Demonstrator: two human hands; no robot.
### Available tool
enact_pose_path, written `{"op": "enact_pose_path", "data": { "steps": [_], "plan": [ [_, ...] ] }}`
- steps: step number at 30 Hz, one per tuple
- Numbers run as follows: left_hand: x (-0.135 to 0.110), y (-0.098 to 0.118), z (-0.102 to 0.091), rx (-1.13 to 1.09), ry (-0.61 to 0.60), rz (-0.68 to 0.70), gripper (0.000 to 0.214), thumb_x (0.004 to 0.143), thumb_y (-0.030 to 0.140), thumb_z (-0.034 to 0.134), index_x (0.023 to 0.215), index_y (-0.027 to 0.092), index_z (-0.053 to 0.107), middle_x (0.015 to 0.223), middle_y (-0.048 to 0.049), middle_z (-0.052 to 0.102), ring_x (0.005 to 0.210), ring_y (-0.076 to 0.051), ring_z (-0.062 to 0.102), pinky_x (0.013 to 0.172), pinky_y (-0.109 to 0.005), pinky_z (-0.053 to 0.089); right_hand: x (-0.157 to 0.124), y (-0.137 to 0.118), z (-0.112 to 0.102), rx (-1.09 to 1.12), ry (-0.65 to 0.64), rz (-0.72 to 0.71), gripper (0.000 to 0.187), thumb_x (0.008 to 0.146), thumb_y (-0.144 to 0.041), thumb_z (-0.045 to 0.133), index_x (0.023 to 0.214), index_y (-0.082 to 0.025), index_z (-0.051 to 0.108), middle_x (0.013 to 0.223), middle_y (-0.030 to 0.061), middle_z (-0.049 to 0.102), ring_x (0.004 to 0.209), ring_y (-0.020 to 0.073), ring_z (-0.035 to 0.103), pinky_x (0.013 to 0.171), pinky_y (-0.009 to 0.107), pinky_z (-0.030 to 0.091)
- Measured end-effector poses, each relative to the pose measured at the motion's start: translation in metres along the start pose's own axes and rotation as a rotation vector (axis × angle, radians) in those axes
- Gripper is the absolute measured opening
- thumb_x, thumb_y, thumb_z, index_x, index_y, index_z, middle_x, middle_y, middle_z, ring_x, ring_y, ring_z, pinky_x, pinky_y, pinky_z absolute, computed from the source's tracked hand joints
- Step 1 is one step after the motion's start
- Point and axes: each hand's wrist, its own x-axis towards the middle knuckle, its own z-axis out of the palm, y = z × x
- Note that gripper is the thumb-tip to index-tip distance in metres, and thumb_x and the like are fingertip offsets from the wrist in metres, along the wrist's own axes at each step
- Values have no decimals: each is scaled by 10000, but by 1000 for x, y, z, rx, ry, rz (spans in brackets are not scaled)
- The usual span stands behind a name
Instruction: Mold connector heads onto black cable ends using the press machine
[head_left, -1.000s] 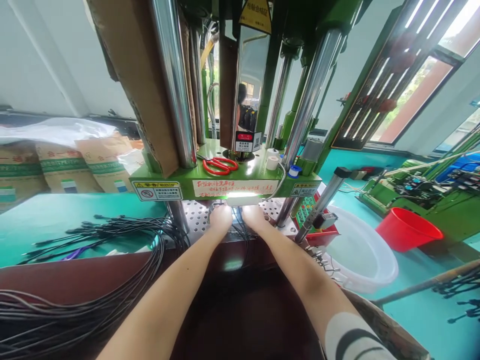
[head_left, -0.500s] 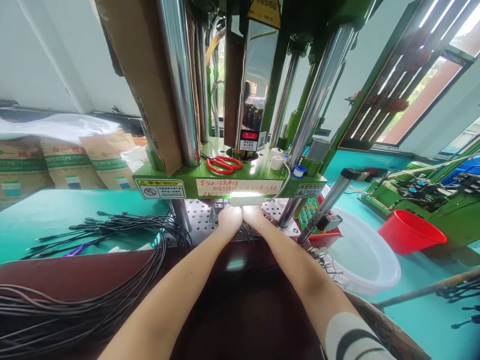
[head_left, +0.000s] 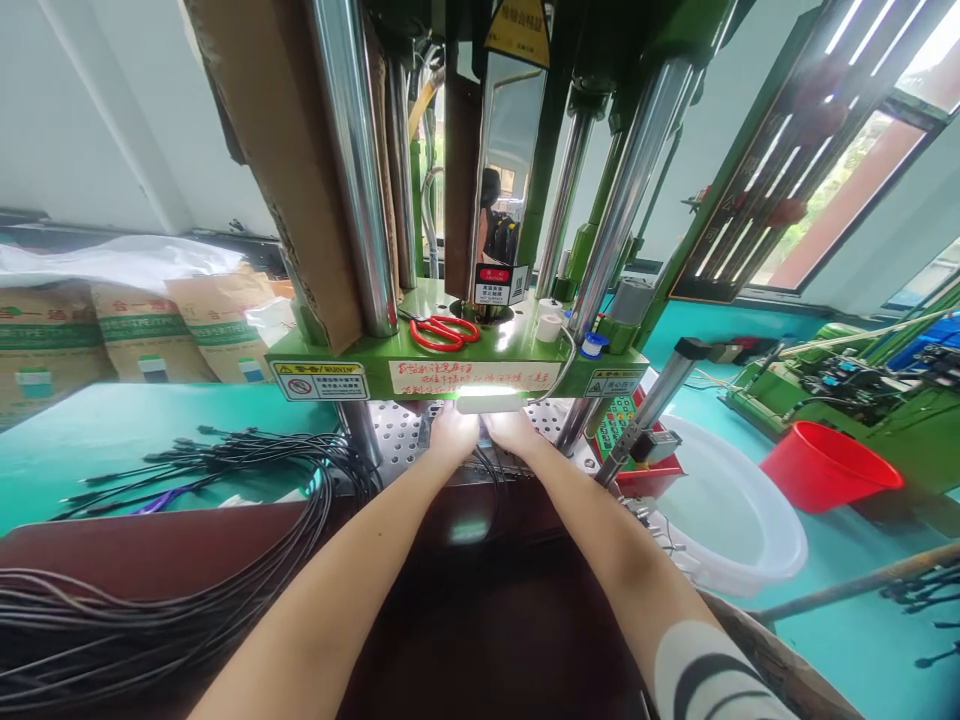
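Observation:
Both my arms reach under the green plate [head_left: 360,350] of an upright machine, beneath a glowing lamp [head_left: 489,403]. My left hand [head_left: 454,432] and my right hand [head_left: 513,430] are close together over the perforated metal bed [head_left: 394,432]. Glare and the lamp hide the fingers of both, so what they grip, if anything, does not show. Black cables [head_left: 491,468] run from between the hands toward the front edge of the bed. Red-handled scissors [head_left: 444,332] lie on top of the green plate.
A bundle of black cables [head_left: 247,455] lies on the left over the teal surface and the dark red table [head_left: 150,545]. Shiny machine columns [head_left: 360,180] rise either side. To the right are a control box [head_left: 621,430], a white tub [head_left: 787,540] and a red bucket [head_left: 825,470].
My hands have moved slightly apart, and the cables between them show more clearly. The whole view has shifted a little.

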Motion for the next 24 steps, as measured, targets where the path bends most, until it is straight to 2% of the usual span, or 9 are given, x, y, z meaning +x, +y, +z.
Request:
{"op": "enact_pose_path", "data": {
  "steps": [4, 8, 12, 18, 24],
  "plan": [
    [-4, -19, -8, 29, -42, 208, 360, 860, 355, 374, 1112, 172, 556, 1203, -118, 552, 1151, -257, 451, 996, -389, 286, -14, 9, -8, 3, -22, -138, 287, 904, -294, 376, 1067, -160, 570, 1118, 98, 595, 1054, 212, 503, 924, 344, 335],
    [-3, -33, -7, 36, -68, 290, 399, 869, 421, 346, 1125, 184, 540, 1207, -103, 557, 1178, -228, 430, 1015, -370, 257, -15, 10, -8, 1, -45, -167, 366, 907, -367, 363, 1149, -142, 522, 1167, 126, 569, 1065, 229, 504, 929, 363, 328],
    [2, -36, -4, 39, -78, 284, 472, 871, 470, 297, 1155, 170, 523, 1167, -117, 577, 1139, -227, 463, 987, -362, 283, -9, 10, -3, -2, -74, -128, 408, 908, -383, 342, 1133, -109, 543, 1103, 154, 599, 1011, 248, 538, 897, 370, 355],
    [5, -33, -3, -7, -85, 240, 491, 862, 499, 290, 1205, 208, 488, 1194, -89, 566, 1154, -211, 448, 996, -349, 274, 1, 8, 0, 1, -80, -84, 361, 899, -342, 376, 1142, -143, 554, 1138, 127, 587, 1051, 239, 513, 927, 354, 330],
    [-1, -47, -1, 22, -64, 206, 517, 843, 504, 338, 1228, 185, 469, 1299, -114, 480, 1208, -242, 396, 982, -380, 307, -12, 15, -7, -8, -59, -78, 360, 917, -342, 347, 1081, -118, 577, 1072, 142, 611, 1052, 231, 504, 945, 364, 296]
  ]
}}
